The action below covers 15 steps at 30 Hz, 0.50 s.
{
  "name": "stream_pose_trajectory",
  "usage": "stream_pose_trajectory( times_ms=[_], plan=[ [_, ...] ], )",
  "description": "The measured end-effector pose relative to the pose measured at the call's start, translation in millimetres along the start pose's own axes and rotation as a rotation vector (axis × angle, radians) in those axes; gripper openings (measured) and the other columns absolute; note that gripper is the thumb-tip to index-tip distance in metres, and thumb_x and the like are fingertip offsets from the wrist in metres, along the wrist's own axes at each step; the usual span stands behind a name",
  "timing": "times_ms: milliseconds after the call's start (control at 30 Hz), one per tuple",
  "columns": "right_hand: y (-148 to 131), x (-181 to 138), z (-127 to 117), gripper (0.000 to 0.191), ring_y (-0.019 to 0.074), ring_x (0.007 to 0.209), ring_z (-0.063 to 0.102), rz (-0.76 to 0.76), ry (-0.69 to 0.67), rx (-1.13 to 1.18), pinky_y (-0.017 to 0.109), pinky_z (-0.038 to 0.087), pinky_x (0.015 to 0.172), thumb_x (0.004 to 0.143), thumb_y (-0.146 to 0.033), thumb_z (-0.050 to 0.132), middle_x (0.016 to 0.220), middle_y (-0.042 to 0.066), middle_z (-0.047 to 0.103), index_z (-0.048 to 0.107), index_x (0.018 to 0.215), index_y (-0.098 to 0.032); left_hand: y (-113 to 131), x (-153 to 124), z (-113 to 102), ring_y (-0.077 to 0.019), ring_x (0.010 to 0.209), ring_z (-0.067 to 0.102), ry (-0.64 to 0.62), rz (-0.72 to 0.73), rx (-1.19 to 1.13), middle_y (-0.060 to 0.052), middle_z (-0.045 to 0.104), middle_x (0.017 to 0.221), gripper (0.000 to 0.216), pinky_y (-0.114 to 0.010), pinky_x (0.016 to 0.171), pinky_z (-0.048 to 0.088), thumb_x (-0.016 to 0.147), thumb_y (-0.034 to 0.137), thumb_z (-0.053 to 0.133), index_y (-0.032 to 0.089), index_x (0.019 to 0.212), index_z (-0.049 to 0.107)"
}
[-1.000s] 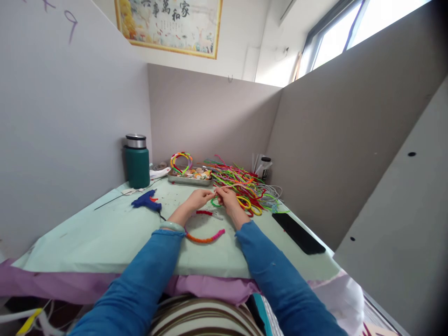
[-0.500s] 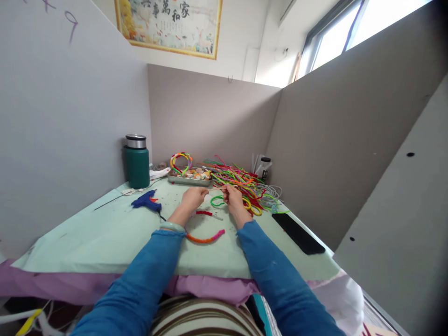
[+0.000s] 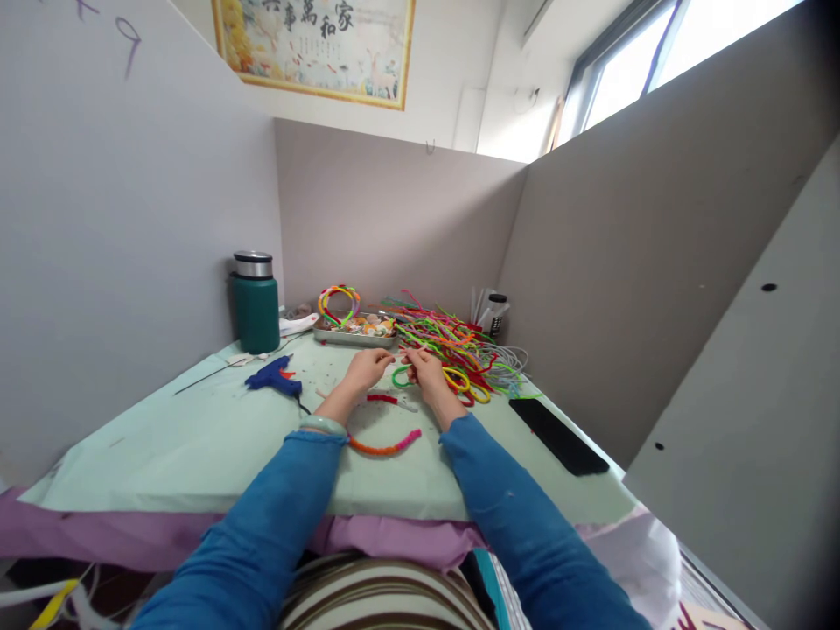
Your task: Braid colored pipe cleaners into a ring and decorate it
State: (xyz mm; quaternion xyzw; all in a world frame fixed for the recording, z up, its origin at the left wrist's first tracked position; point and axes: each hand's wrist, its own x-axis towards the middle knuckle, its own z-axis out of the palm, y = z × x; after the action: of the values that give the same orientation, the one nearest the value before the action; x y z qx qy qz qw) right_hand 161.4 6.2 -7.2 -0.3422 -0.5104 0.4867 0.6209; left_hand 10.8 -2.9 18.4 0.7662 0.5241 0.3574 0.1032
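Note:
My left hand is closed in a pinch over the middle of the table. Close beside it, my right hand pinches too. A thin pale pink pipe cleaner runs between the fingertips of both. Below the hands lies a curved band wrapped in orange and pink fuzz, its left part hidden under my left forearm. Between it and the hands rests a short red fuzzy length with a bare grey end. A green pipe cleaner loop lies just beneath my right hand.
Bright pipe cleaners are heaped behind my right hand. A metal tray of small pieces carries a multicoloured ring. At left are a blue glue gun and a green bottle; a black phone-like slab lies right. Partitions enclose the table.
My right hand has moved left, closer to my left hand, and the stretch of pale pipe cleaner between them is shorter. A pale tip now shows left of my left wrist.

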Motion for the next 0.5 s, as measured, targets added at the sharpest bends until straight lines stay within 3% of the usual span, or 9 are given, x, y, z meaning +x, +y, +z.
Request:
stream_pose_trajectory(
  times_ms=[167,367,500],
  plan=[
    [0.1,-0.1,-2.3,0.033,0.0055,0.043,0.04,-0.027,0.016,-0.031,0.02,0.026,0.039,0.064,-0.046,0.067,0.063,-0.001,0.058,0.064,0.075,-0.015,-2.3,-1.7,0.5,-0.0141,0.061,0.052,0.009,-0.019,0.007,-0.004,0.067,0.067,0.03,-0.024,0.057,0.032,0.081,0.034,0.047,0.016,0.084,0.072],
    [0.3,-4.1,4.6,0.029,0.0057,0.042,0.041,-0.032,-0.061,-0.092,0.02,0.026,0.039,0.064,-0.043,0.068,0.059,-0.001,0.056,0.063,0.067,-0.015,3.1,-2.0,0.9,-0.014,0.062,0.053,-0.029,-0.024,-0.028,-0.004,0.067,0.067,0.033,-0.023,0.057,0.034,0.08,0.037,0.048,0.015,0.082,0.072],
    [-3.8,-3.5,1.4,0.027,0.005,0.042,0.04,-0.011,0.046,-0.028,0.019,0.025,0.038,0.06,-0.04,0.07,0.06,-0.002,0.056,0.063,0.068,-0.015,3.6,-1.8,0.5,-0.0145,0.066,0.054,-0.043,-0.03,0.009,-0.004,0.067,0.071,0.027,-0.024,0.059,0.035,0.078,0.032,0.05,0.016,0.082,0.072]
  ],
)
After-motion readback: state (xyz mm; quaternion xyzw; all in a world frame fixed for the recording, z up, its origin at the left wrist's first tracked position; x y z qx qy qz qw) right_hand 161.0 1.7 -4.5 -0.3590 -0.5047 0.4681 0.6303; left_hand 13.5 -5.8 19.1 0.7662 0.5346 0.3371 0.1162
